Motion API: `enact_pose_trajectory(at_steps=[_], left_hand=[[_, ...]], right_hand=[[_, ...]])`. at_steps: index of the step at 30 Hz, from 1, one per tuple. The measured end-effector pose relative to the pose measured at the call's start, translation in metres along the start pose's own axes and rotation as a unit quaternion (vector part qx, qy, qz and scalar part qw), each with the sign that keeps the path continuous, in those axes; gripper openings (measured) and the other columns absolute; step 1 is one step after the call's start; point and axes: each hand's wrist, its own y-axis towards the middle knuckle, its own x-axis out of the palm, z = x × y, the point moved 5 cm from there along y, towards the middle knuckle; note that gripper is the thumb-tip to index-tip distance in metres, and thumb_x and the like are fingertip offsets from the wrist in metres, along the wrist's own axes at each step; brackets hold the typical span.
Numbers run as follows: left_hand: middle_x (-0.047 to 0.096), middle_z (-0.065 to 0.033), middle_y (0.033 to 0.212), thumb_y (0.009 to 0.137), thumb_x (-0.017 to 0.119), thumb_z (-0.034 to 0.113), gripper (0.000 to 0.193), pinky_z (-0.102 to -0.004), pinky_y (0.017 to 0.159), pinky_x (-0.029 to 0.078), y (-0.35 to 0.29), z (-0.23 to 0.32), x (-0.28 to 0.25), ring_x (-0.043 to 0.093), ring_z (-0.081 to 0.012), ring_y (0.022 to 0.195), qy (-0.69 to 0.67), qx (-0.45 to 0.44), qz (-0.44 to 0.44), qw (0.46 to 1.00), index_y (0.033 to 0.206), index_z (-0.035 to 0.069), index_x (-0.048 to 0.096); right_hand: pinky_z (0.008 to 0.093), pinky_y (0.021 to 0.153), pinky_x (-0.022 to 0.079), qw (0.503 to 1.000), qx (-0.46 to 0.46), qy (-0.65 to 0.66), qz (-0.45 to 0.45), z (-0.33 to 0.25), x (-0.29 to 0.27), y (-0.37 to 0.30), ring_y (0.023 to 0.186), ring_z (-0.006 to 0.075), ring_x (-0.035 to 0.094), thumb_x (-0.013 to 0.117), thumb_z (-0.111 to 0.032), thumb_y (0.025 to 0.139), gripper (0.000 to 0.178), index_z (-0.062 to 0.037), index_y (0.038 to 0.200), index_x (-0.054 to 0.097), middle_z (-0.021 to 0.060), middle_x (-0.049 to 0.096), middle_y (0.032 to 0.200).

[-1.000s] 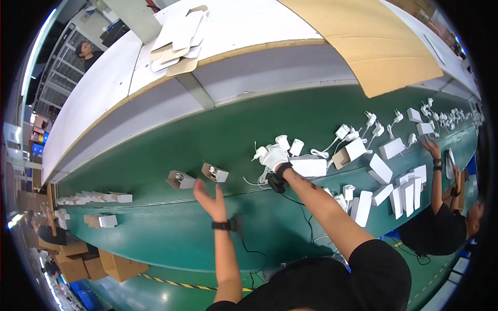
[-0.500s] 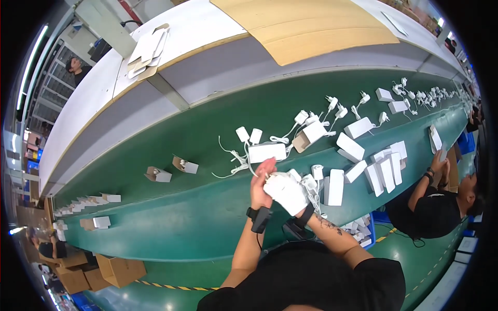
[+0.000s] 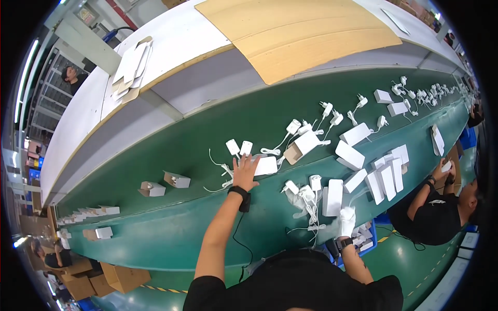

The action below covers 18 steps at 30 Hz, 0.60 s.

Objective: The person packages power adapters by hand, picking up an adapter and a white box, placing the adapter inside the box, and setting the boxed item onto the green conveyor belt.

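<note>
My bare left hand [image 3: 245,173] reaches over the belt with fingers spread. Its fingertips lie at the left end of a white box [image 3: 266,166], just below two white plug adapters [image 3: 238,147]; whether they press on the box I cannot tell. My right hand [image 3: 346,222], in a white glove, is near the belt's front edge. Its fingers are too blurred to show whether they hold anything. Between my hands lies a cluster of white chargers with cables [image 3: 307,194], partly in clear plastic. Beside it stands an upright white box [image 3: 333,198].
Several white boxes [image 3: 381,181] and adapters spread rightward along the green belt [image 3: 207,228]. Open small boxes [image 3: 151,189] sit to the left. A blue bin [image 3: 369,243] stands below the edge by my right hand. A co-worker [image 3: 430,212] works at the right. Cardboard [image 3: 301,36] covers the shelf.
My hands have moved apart: the left went forward and left to the white box, the right drew back and right toward the edge. The charger cluster between them is now uncovered.
</note>
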Motion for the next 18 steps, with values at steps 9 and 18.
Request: enact_pose_trajectory(at_steps=[9,18], left_hand=[[0.046,-0.0109,0.130,0.055,0.081,0.015,0.087,-0.0434,0.103,0.033,-0.015,-0.056,0.009,0.042,-0.0295,0.123,-0.342,-0.168,0.018,0.924,0.130,0.011,0.039],[0.046,-0.0108,0.130,0.056,0.084,0.016,0.096,-0.0350,0.101,0.035,-0.061,-0.014,-0.042,0.044,-0.0215,0.120,-0.630,-0.033,-0.023,0.775,0.136,0.006,0.032]], right_hand=[[0.0266,0.062,0.046,0.902,0.005,-0.380,0.206,0.057,0.110,0.112,0.071,0.0089,0.052,0.065,-0.016,0.084,0.029,-0.0062,0.109,0.055,-0.0033,0.055,0.086],[0.0268,0.075,0.048,0.897,0.339,-0.236,-0.156,0.096,0.312,0.080,0.087,0.0151,0.058,0.068,-0.034,0.082,0.062,0.0009,0.128,0.046,0.0078,0.058,0.107]])
